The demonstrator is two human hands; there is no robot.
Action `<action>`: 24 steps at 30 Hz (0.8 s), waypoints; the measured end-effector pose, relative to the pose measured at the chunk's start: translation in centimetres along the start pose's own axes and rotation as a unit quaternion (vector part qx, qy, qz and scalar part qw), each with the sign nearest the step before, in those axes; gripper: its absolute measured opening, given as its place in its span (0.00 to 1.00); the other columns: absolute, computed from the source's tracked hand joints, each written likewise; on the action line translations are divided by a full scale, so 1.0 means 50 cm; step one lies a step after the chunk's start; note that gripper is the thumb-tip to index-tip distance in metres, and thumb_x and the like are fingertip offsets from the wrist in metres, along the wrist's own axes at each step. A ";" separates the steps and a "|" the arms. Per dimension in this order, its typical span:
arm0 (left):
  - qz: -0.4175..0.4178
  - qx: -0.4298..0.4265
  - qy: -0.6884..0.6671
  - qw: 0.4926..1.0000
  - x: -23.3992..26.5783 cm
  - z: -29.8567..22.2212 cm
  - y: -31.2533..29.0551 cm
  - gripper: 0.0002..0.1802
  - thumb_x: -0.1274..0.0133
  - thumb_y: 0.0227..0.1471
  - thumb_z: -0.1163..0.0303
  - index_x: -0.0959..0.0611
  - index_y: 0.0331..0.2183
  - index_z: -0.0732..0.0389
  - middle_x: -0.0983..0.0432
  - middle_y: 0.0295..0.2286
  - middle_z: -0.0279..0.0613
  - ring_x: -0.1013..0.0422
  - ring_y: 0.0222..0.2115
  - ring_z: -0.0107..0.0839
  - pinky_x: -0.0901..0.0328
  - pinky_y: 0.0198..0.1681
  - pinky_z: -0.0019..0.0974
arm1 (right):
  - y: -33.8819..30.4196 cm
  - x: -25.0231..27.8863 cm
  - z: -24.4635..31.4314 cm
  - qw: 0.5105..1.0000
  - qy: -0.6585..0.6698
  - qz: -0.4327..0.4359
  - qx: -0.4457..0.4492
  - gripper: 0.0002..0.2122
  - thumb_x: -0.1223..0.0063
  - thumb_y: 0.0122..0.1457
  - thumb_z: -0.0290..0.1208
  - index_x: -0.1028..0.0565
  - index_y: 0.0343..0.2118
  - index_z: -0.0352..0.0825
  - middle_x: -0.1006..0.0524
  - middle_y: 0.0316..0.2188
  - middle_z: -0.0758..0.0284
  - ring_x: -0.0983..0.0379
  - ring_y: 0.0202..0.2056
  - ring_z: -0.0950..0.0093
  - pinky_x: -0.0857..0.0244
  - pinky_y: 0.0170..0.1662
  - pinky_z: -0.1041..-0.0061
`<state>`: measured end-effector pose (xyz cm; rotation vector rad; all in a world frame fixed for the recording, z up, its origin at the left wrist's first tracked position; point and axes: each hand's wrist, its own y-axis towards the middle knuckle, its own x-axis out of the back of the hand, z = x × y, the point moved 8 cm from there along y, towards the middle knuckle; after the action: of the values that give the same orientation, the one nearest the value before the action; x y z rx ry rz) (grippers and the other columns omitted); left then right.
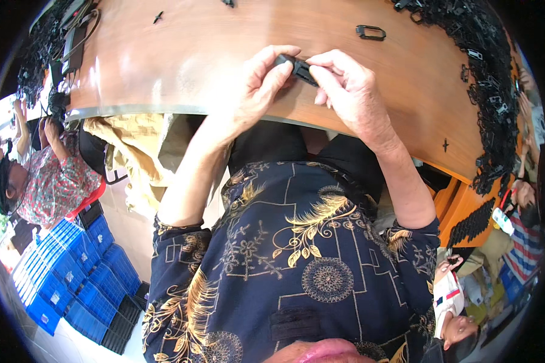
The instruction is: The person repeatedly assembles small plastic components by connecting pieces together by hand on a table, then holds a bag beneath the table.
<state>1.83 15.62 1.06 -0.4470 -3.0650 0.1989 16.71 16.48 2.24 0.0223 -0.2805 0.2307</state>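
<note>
Just above the near edge of a wooden table [181,54], I have a small, oblong black plastic part [301,72] between my hands. My left hand [259,86] is closed round its left end, thumb pressed on top. My right hand [352,89] pinches at its other end with thumb and forefinger; whether a second small piece is between these fingers is hidden. Beyond my right hand, a flat black frame-shaped part [370,32] lies on the table.
Heaped black plastic parts [487,91] line the table's right side, and another dark heap [33,72] stands far left. Small black pieces [445,145] lie scattered. Stacked blue crates [79,272] stand on the floor at left. Other people sit at left [54,175] and right [451,302].
</note>
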 end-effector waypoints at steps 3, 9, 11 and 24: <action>0.073 0.003 0.000 0.997 -0.017 -0.011 0.011 0.18 0.53 0.62 0.69 0.28 0.52 0.63 0.27 0.40 0.34 0.31 0.41 0.20 0.34 0.45 0.25 | -0.003 0.007 0.007 0.999 -0.047 0.013 -0.002 0.03 0.47 0.58 0.26 0.25 0.34 0.36 0.21 0.23 0.65 0.24 0.20 0.77 0.32 0.25 0.78; 0.041 -0.022 0.009 0.999 -0.030 -0.016 0.028 0.27 0.42 0.54 0.69 0.29 0.54 0.63 0.27 0.41 0.38 0.32 0.42 0.23 0.36 0.47 0.26 | -0.010 0.014 0.039 0.997 -0.011 0.009 0.072 0.06 0.47 0.57 0.21 0.25 0.37 0.30 0.25 0.30 0.62 0.25 0.25 0.75 0.31 0.29 0.77; 0.025 -0.007 0.001 1.000 -0.035 -0.005 0.034 0.31 0.38 0.50 0.71 0.30 0.54 0.64 0.26 0.39 0.39 0.31 0.41 0.24 0.36 0.47 0.27 | -0.009 0.022 0.021 0.998 0.041 0.022 0.047 0.06 0.48 0.58 0.20 0.25 0.38 0.29 0.27 0.30 0.66 0.26 0.24 0.78 0.32 0.29 0.79; -0.024 0.017 -0.250 0.968 -0.075 0.015 0.058 0.38 0.40 0.51 0.75 0.40 0.59 0.66 0.25 0.32 0.38 0.28 0.33 0.23 0.31 0.41 0.27 | 0.013 0.038 -0.038 0.944 0.314 -0.004 -0.104 0.06 0.46 0.59 0.24 0.29 0.37 0.29 0.26 0.23 0.68 0.30 0.19 0.84 0.35 0.20 0.85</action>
<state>6.17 17.22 -0.16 -0.3672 -3.5503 0.4203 18.87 17.63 0.93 -0.2579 0.3333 0.1888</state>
